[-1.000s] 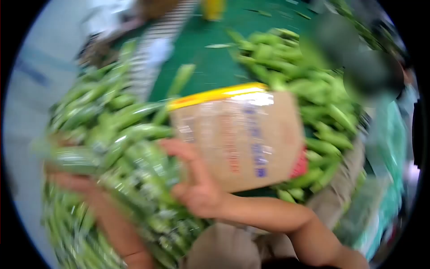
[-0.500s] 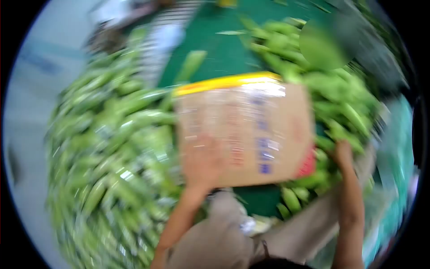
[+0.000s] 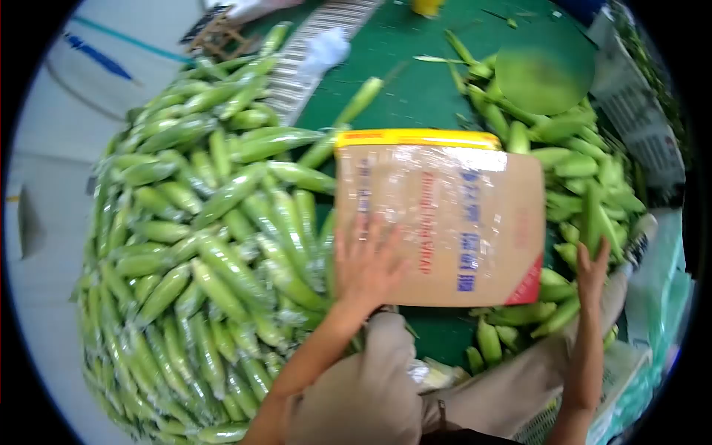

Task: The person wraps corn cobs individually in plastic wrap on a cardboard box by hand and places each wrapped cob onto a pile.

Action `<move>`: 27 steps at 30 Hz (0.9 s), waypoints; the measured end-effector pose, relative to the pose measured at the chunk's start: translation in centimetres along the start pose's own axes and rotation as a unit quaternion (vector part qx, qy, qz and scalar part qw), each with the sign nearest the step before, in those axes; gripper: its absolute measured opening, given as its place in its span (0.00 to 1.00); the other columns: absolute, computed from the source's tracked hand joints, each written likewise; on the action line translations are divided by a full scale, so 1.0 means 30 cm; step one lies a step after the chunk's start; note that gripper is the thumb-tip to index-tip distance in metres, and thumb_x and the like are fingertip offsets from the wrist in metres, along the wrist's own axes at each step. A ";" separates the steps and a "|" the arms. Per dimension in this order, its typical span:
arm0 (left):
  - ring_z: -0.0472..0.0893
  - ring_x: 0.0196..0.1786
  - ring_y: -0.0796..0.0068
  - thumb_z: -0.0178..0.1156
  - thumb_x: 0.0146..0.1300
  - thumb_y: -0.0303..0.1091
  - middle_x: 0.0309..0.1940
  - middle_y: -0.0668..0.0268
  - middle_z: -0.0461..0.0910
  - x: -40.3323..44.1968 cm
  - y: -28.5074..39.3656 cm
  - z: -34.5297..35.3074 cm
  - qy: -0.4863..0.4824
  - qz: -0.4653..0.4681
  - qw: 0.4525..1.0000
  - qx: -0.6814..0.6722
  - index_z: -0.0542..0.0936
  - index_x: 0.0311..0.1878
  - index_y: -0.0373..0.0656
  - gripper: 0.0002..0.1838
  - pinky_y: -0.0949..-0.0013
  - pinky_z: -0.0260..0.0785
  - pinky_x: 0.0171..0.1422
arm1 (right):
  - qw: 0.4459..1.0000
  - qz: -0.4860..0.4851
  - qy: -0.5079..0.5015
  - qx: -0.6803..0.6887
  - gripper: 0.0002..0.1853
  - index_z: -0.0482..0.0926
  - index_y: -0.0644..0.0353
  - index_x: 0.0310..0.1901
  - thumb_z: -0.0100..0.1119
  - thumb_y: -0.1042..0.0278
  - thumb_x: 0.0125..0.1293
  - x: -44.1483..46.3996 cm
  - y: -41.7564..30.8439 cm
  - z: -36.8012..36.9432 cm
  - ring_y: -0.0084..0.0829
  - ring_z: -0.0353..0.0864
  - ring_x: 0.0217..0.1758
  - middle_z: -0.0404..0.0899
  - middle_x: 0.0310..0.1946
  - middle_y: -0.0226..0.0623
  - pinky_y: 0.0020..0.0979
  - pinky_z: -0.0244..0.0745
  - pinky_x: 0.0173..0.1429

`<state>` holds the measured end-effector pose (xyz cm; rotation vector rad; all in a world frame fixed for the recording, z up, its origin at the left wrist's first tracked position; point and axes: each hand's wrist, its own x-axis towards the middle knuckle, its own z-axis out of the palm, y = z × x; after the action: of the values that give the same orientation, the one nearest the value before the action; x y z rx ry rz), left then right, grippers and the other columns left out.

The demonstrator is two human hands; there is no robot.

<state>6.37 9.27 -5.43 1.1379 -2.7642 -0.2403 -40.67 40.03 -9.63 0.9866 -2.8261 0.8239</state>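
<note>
A cardboard box (image 3: 437, 215) with a yellow strip along its far edge and red and blue print lies in the middle. My left hand (image 3: 368, 268) rests on the box's left part with its fingers spread. On the right, my right hand (image 3: 592, 271) has its fingers round the lower end of a green corn cob (image 3: 591, 219), lifted among the unwrapped cobs (image 3: 582, 159). Left of the box is a large heap of film-wrapped green cobs (image 3: 222, 259). One cob (image 3: 361, 101) sticks out beyond the box's far left corner.
A ridged metal strip (image 3: 293, 83) with a crumpled plastic piece (image 3: 324, 52) crosses the green surface (image 3: 400, 85). A yellow object (image 3: 427, 7) stands at the far edge. A white printed sack (image 3: 639, 111) and green plastic (image 3: 656, 297) lie at the right.
My left hand has gone from the wrapped heap onto the box. My right hand has moved right, away from the wrapped cobs, and has taken hold of a cob. The view has shifted left.
</note>
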 end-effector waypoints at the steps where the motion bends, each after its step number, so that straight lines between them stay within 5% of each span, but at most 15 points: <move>1: 0.57 0.86 0.45 0.64 0.68 0.62 0.84 0.54 0.61 -0.003 0.012 -0.001 -0.008 -0.007 1.000 -0.002 0.76 0.77 0.57 0.37 0.30 0.42 0.86 | 0.997 0.001 -0.047 0.062 0.38 0.66 0.67 0.75 0.74 0.67 0.68 0.011 -0.275 -0.047 0.44 0.74 0.74 0.74 0.70 0.54 0.40 0.67 0.78; 2: 0.56 0.86 0.45 0.65 0.68 0.61 0.84 0.54 0.61 0.004 0.010 -0.015 -0.017 -0.009 1.000 0.005 0.77 0.76 0.57 0.36 0.30 0.41 0.86 | 0.973 -0.010 -0.154 0.170 0.38 0.71 0.64 0.70 0.81 0.67 0.61 0.020 -0.571 -0.096 0.47 0.77 0.71 0.78 0.66 0.50 0.42 0.71 0.75; 3: 0.56 0.86 0.45 0.65 0.68 0.61 0.84 0.54 0.61 0.011 0.015 -0.028 -0.028 -0.008 1.000 0.011 0.78 0.75 0.56 0.36 0.29 0.40 0.86 | 0.962 -0.228 -0.130 0.072 0.38 0.76 0.61 0.65 0.85 0.65 0.53 0.058 -0.741 -0.076 0.52 0.80 0.66 0.79 0.61 0.49 0.46 0.76 0.70; 4: 0.56 0.86 0.45 0.67 0.67 0.60 0.83 0.54 0.62 0.019 0.022 -0.037 -0.027 -0.011 1.000 0.007 0.78 0.74 0.55 0.36 0.29 0.39 0.86 | 0.929 -0.340 -0.143 0.025 0.38 0.78 0.58 0.63 0.85 0.61 0.50 0.080 -0.889 -0.035 0.54 0.80 0.63 0.80 0.60 0.48 0.48 0.77 0.67; 6: 0.56 0.86 0.45 0.70 0.65 0.57 0.82 0.53 0.64 0.014 0.027 -0.045 -0.026 -0.024 0.999 0.002 0.79 0.72 0.54 0.35 0.29 0.37 0.86 | 0.891 -0.414 -0.169 0.078 0.35 0.79 0.55 0.61 0.83 0.61 0.50 0.084 -1.097 0.114 0.48 0.81 0.63 0.81 0.60 0.42 0.45 0.77 0.67; 8: 0.56 0.86 0.45 0.73 0.62 0.53 0.79 0.53 0.66 0.029 0.011 -0.023 0.141 0.020 0.988 -0.060 0.79 0.71 0.53 0.34 0.29 0.38 0.86 | 0.854 -0.482 -0.188 0.046 0.33 0.77 0.53 0.60 0.80 0.57 0.52 0.072 -1.184 0.288 0.43 0.81 0.62 0.80 0.57 0.37 0.44 0.76 0.63; 10: 0.61 0.84 0.46 0.77 0.58 0.51 0.74 0.54 0.71 0.080 -0.014 -0.048 0.272 0.080 0.956 -0.072 0.78 0.71 0.52 0.38 0.31 0.42 0.86 | 0.858 -0.485 -0.168 0.020 0.26 0.77 0.52 0.56 0.73 0.62 0.56 0.061 -1.188 0.376 0.39 0.81 0.60 0.79 0.55 0.34 0.41 0.77 0.58; 11: 0.63 0.82 0.48 0.77 0.58 0.52 0.73 0.56 0.73 0.146 -0.008 -0.094 0.202 0.078 0.974 -0.074 0.78 0.72 0.53 0.38 0.33 0.44 0.85 | 0.857 -0.488 -0.166 0.007 0.22 0.77 0.51 0.55 0.69 0.65 0.58 0.038 -1.180 0.394 0.37 0.82 0.59 0.79 0.54 0.33 0.40 0.77 0.56; 13: 0.68 0.78 0.51 0.77 0.58 0.53 0.71 0.61 0.75 0.278 0.011 -0.156 0.074 0.081 0.991 -0.076 0.78 0.72 0.56 0.39 0.37 0.49 0.84 | 0.855 -0.483 -0.179 0.063 0.32 0.76 0.53 0.64 0.75 0.62 0.57 0.037 -1.171 0.342 0.42 0.81 0.60 0.79 0.55 0.35 0.43 0.77 0.61; 17: 0.74 0.70 0.57 0.75 0.59 0.53 0.68 0.68 0.78 0.346 0.003 -0.086 0.043 0.095 0.994 -0.037 0.79 0.74 0.64 0.37 0.42 0.54 0.82 | 0.875 -0.385 -0.257 0.144 0.42 0.76 0.48 0.72 0.83 0.57 0.53 0.069 -0.928 0.120 0.50 0.80 0.60 0.80 0.53 0.40 0.47 0.75 0.67; 20: 0.75 0.69 0.58 0.75 0.60 0.51 0.67 0.70 0.78 0.333 0.019 -0.095 0.026 0.078 0.996 -0.027 0.79 0.74 0.66 0.37 0.40 0.53 0.82 | 0.851 -0.384 -0.358 -0.027 0.32 0.82 0.44 0.65 0.79 0.59 0.55 -0.007 -0.770 0.061 0.46 0.82 0.55 0.81 0.45 0.37 0.46 0.77 0.60; 24: 0.74 0.70 0.58 0.74 0.61 0.51 0.66 0.69 0.79 0.345 0.018 -0.103 0.010 0.077 0.996 -0.045 0.79 0.74 0.66 0.36 0.36 0.47 0.86 | 0.857 -0.453 -0.241 0.045 0.17 0.83 0.45 0.51 0.68 0.65 0.59 -0.058 -0.737 0.211 0.39 0.82 0.44 0.76 0.33 0.30 0.44 0.75 0.50; 25: 0.74 0.70 0.58 0.74 0.61 0.51 0.66 0.70 0.79 0.348 0.025 -0.111 0.010 0.084 0.996 -0.038 0.79 0.74 0.66 0.36 0.35 0.47 0.86 | 0.854 -0.452 -0.255 0.038 0.08 0.81 0.50 0.48 0.65 0.70 0.69 -0.055 -0.752 0.187 0.34 0.84 0.45 0.81 0.38 0.31 0.39 0.77 0.50; 26: 0.74 0.70 0.58 0.74 0.61 0.51 0.66 0.70 0.79 0.352 0.033 -0.116 0.008 0.088 0.996 -0.030 0.78 0.74 0.66 0.35 0.35 0.47 0.85 | 0.903 -0.284 -0.155 0.283 0.04 0.81 0.52 0.49 0.61 0.71 0.75 -0.087 -0.771 0.195 0.32 0.85 0.47 0.84 0.42 0.33 0.36 0.78 0.51; 27: 0.74 0.70 0.59 0.74 0.61 0.51 0.66 0.70 0.79 0.340 0.024 -0.124 0.003 0.081 0.997 -0.019 0.78 0.74 0.66 0.35 0.34 0.47 0.85 | 0.856 -0.090 -0.056 0.506 0.04 0.80 0.55 0.49 0.56 0.73 0.81 -0.113 -0.798 0.225 0.29 0.86 0.49 0.86 0.45 0.34 0.34 0.79 0.52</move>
<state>-0.60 2.21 -0.93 0.8983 -2.8138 -0.2691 -22.97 22.89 -4.84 1.3378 -2.1859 2.3671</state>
